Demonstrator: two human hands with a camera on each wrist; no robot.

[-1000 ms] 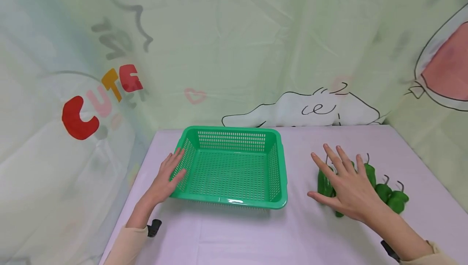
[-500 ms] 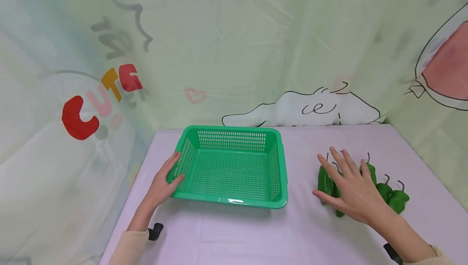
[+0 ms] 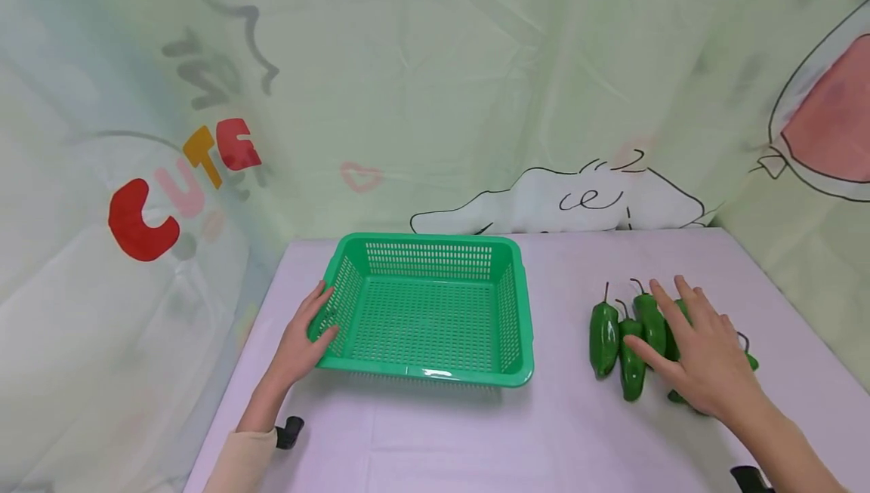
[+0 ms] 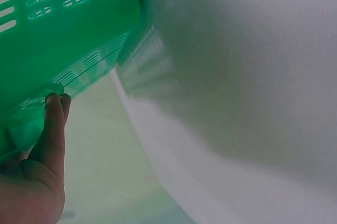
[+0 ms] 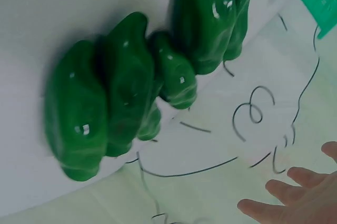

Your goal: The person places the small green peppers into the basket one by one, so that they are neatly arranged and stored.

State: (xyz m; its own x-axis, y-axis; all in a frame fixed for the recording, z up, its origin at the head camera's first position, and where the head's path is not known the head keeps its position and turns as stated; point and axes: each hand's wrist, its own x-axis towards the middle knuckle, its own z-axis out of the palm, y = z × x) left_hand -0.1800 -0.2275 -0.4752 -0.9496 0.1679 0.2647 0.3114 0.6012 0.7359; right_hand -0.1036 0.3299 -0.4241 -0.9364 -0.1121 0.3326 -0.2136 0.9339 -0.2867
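A green plastic basket (image 3: 469, 377) with slotted walls stands left of centre on the table. My left hand (image 3: 297, 346) lies at its left side, with straight fingers against the outer wall and the thumb over the rim. The left wrist view shows those fingers (image 4: 54, 129) touching the wall from outside. Several glossy green peppers (image 3: 603, 338) with thin curved stems lie side by side at the right. Above them hovers my right hand (image 3: 710, 361), fingers spread and holding nothing; it hides some of the peppers. In the right wrist view its fingertips (image 5: 287, 190) are apart from the peppers.
A pale lilac cloth covers the table (image 3: 435, 440). A printed curtain (image 3: 421, 100) hangs behind and along both sides, meeting the table's back edge. Black wrist bands (image 3: 290, 432) sit on both forearms.
My right hand has moved right across the peppers, uncovering the ones at the left of the group. My left hand has slid slightly left and down along the basket's side, while the basket stays put.
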